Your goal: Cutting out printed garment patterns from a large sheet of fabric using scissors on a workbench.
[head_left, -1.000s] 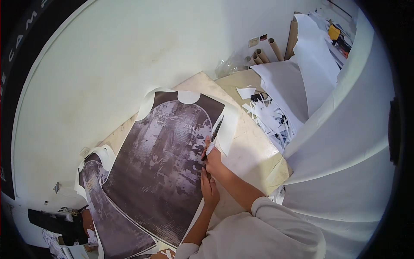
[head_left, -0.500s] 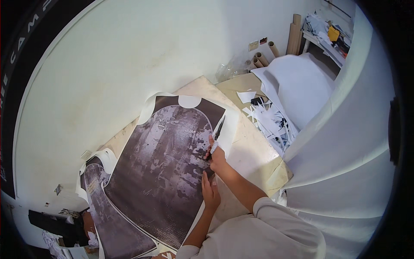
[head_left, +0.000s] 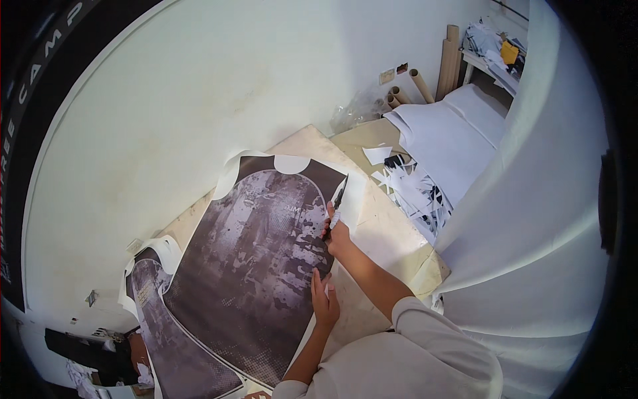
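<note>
A large dark printed panel [head_left: 252, 259], patterned in grey and purple with a scooped neck and a white margin, lies over the table. At its right edge my right hand [head_left: 338, 237] is closed on scissors [head_left: 340, 193], whose blades point away from me along the border between print and white margin. Something whitish shows at the handles; I cannot make out what it is. My left hand [head_left: 325, 304] rests nearer to me on the same edge, fingers stretched out and thumb apart. A second, smaller printed panel [head_left: 176, 346] lies to the left, partly under the large one.
The pale tabletop [head_left: 392, 233] reaches a corner at the right. Beyond it lie white paper scraps [head_left: 415, 193] and a large white sheet [head_left: 452, 133]. Cardboard tubes [head_left: 447, 63] lean at the wall. A white curtain [head_left: 531, 219] hangs close on the right.
The scissors and my right hand have shifted slightly along the panel's right edge. The view has tilted a little. My left hand stays at nearly the same place.
</note>
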A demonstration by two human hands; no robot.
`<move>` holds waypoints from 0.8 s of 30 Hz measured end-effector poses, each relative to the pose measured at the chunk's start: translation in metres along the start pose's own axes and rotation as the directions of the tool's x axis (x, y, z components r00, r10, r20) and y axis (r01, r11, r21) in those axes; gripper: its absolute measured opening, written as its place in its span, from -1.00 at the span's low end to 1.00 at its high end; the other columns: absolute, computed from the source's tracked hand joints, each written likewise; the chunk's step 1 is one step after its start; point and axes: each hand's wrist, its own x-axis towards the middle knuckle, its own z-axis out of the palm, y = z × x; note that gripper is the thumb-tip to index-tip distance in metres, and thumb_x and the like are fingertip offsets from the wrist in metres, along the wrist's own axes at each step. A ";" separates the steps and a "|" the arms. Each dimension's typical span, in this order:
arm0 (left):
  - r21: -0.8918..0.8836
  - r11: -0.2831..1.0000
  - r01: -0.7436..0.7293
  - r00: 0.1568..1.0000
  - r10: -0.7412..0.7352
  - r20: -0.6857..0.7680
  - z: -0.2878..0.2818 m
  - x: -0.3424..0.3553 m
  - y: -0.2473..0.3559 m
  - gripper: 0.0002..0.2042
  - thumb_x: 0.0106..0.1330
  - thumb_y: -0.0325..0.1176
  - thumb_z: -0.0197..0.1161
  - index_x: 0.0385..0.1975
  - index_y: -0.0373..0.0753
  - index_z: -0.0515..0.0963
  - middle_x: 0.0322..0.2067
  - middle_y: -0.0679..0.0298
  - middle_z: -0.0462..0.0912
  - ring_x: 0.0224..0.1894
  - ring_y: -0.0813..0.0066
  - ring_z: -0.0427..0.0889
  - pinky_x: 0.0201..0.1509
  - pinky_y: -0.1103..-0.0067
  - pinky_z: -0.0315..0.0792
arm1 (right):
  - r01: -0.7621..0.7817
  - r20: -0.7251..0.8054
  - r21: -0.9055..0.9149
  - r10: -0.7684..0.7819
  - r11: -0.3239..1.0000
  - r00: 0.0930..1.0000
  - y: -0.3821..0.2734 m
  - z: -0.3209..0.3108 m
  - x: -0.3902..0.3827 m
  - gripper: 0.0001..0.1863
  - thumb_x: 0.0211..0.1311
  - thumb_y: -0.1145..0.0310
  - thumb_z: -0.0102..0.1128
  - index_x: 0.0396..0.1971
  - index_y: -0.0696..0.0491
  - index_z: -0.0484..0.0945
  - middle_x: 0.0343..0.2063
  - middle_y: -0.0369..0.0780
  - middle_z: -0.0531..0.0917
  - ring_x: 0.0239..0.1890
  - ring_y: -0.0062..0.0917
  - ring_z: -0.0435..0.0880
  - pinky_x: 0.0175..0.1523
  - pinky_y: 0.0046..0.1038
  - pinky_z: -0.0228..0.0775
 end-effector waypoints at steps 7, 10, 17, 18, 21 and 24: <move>-0.022 0.999 -0.026 0.999 0.025 -0.031 0.015 -0.002 0.000 -0.39 0.61 -0.28 -0.04 0.51 -0.54 0.03 0.43 -0.29 0.23 0.33 -0.02 0.53 0.45 0.27 0.26 | 0.068 0.004 -0.032 -0.068 0.997 0.998 -0.008 -0.006 0.022 -0.46 0.24 -0.21 0.46 -0.52 -0.06 0.47 -0.70 -0.39 0.40 -0.72 -0.58 0.39 -0.59 -0.48 0.25; -0.012 0.999 -0.043 0.998 0.042 -0.043 0.012 -0.004 -0.004 -0.38 0.60 -0.30 -0.02 0.51 -0.54 0.02 0.42 -0.29 0.25 0.32 -0.02 0.54 0.44 0.26 0.28 | 0.121 -0.004 -0.127 -0.122 0.984 0.992 -0.004 -0.004 0.024 -0.45 0.23 -0.20 0.47 -0.55 -0.07 0.44 -0.66 -0.38 0.42 -0.67 -0.58 0.41 -0.54 -0.46 0.31; 0.189 0.970 -0.152 0.981 0.172 -0.092 0.013 0.001 -0.008 -0.58 0.55 -0.29 0.10 0.27 -0.45 0.42 0.23 -0.19 0.51 0.22 -0.12 0.58 0.36 0.25 0.39 | 0.112 0.045 -0.249 -0.104 0.962 0.994 -0.029 -0.046 0.040 -0.57 0.27 -0.07 0.50 -0.48 -0.08 0.51 -0.64 -0.41 0.47 -0.67 -0.66 0.43 -0.57 -0.55 0.25; 0.194 0.971 -0.140 0.978 0.167 -0.129 0.016 0.001 -0.008 -0.58 0.55 -0.29 0.10 0.27 -0.45 0.42 0.23 -0.19 0.51 0.22 -0.12 0.58 0.36 0.25 0.39 | 0.149 0.079 -0.327 -0.130 0.933 0.988 -0.042 -0.055 0.030 -0.59 0.26 -0.04 0.52 -0.47 -0.08 0.52 -0.64 -0.42 0.47 -0.67 -0.68 0.43 -0.58 -0.57 0.24; 0.091 0.988 -0.127 0.989 0.133 -0.059 0.011 -0.002 0.000 -0.80 0.43 -0.37 0.24 -0.06 -0.32 0.59 0.09 -0.05 0.60 0.13 -0.07 0.62 0.22 0.25 0.50 | 0.304 0.247 -0.606 -0.189 0.735 0.950 -0.056 -0.077 -0.022 -0.63 0.24 0.09 0.55 -0.49 0.03 0.58 -0.70 -0.41 0.46 -0.74 -0.68 0.39 -0.64 -0.57 0.17; 0.099 0.992 -0.073 0.997 0.075 -0.012 0.020 -0.006 0.006 -0.81 0.40 -0.39 0.24 -0.09 -0.34 0.58 0.08 -0.06 0.59 0.13 -0.09 0.59 0.22 0.24 0.50 | 0.604 0.449 -0.783 -0.537 0.150 0.715 -0.057 -0.149 -0.051 -0.49 0.13 0.13 0.63 -0.70 0.12 0.50 -0.74 -0.42 0.40 -0.64 -0.72 0.33 -0.57 -0.46 0.10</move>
